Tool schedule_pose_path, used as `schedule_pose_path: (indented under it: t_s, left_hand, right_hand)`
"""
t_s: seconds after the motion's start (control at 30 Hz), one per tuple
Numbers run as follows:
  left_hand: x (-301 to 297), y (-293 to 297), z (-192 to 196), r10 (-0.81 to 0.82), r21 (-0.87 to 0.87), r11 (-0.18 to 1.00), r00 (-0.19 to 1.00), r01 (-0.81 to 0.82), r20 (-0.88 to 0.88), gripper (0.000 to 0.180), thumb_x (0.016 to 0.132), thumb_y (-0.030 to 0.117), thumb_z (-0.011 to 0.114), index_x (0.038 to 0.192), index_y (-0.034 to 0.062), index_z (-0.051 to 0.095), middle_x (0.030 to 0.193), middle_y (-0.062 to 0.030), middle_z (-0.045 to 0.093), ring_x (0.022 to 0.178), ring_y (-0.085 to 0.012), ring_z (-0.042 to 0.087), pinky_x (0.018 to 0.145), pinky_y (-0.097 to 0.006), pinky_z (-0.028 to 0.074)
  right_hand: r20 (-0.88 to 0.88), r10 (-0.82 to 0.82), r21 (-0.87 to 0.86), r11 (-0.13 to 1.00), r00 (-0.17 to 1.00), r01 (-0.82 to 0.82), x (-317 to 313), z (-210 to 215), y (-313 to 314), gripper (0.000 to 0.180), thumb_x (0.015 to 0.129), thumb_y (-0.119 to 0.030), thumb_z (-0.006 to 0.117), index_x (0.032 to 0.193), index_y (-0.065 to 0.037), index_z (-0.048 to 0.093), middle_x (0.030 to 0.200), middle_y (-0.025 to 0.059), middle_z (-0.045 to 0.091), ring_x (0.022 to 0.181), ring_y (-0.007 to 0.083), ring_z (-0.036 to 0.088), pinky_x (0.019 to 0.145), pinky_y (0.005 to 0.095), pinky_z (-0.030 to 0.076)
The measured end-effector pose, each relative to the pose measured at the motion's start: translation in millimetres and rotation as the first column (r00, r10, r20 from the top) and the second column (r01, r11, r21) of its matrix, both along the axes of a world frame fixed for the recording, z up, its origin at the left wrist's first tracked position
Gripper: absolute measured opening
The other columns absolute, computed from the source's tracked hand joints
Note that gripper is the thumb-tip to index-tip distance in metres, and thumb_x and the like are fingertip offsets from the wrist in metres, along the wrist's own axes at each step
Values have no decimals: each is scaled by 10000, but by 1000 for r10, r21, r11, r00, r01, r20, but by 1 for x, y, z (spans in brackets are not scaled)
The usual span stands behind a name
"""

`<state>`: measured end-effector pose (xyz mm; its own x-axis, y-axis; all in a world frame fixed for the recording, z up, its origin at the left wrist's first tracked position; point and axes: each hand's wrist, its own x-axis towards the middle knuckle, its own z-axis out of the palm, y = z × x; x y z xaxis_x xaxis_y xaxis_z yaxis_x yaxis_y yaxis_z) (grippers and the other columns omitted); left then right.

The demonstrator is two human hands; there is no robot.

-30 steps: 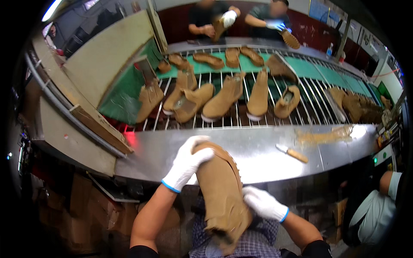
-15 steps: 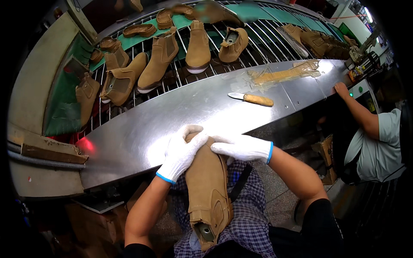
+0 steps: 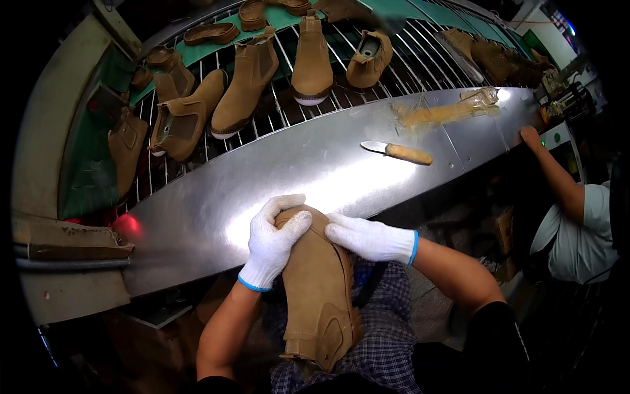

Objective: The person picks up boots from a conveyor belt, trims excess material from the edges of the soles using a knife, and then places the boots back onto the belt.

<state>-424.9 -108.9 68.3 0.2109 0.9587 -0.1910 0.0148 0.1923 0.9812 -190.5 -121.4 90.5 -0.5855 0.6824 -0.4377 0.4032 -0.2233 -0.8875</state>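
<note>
A tan ankle boot (image 3: 312,282) lies across my lap, its toe pointing away from me over the table's near edge. My left hand (image 3: 272,240), in a white knit glove with a blue cuff, wraps the toe from the left, thumb on top. From the right, my gloved right hand (image 3: 371,238) grips the toe's side, fingertips pressed near the seam where upper meets sole; some of its fingers are hidden under the boot. A knife (image 3: 408,154) with a short blade and wooden handle lies on the metal table (image 3: 197,217) beyond my hands.
Several tan boots (image 3: 246,85) stand and lie on a rack of metal rods (image 3: 279,98) behind the table. Loose soles (image 3: 211,33) rest on green sheeting. Brown tape (image 3: 449,113) sticks to the table at the right. A person (image 3: 577,217) in a light shirt is at far right.
The boot has tipped a little, so its opening shows less now. My left thumb has shifted back along the toe, and my right fingers lie closer to the side seam.
</note>
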Motion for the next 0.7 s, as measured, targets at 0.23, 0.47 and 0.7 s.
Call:
schedule_pose_path:
  t_s: [0.23, 0.47, 0.7]
  left_hand:
    - [-6, 2, 0, 8, 2, 1000, 1000, -8, 30, 429, 940, 145, 782, 1316, -43, 694, 1223, -136, 734, 1118, -194, 688, 1016, -337, 556]
    - [-13, 0, -4, 19, 27, 999, 1000, -19, 12, 400, 951, 143, 756, 1301, -41, 698, 1195, -132, 736, 1101, -187, 686, 995, -325, 557]
    - [-10, -6, 5, -3, 9, 1000, 999, 4, -34, 399, 955, 186, 767, 1278, -38, 701, 1169, -139, 745, 1098, -182, 688, 994, -325, 555]
  right_hand:
    - [125, 129, -249, 964, 984, -95, 11, 19, 9, 711, 1148, -572, 338, 1314, 60, 616, 1063, 190, 729, 826, 254, 741, 790, 360, 628]
    - [136, 146, -76, 988, 980, -137, 1, 20, 12, 568, 1134, -498, 424, 1166, 22, 650, 850, 161, 677, 798, 231, 669, 735, 399, 558]
    - [249, 269, 222, 919, 930, -325, 4, 17, 15, 585, 1125, -551, 433, 1279, -35, 661, 1011, 230, 739, 984, 401, 731, 909, 485, 567]
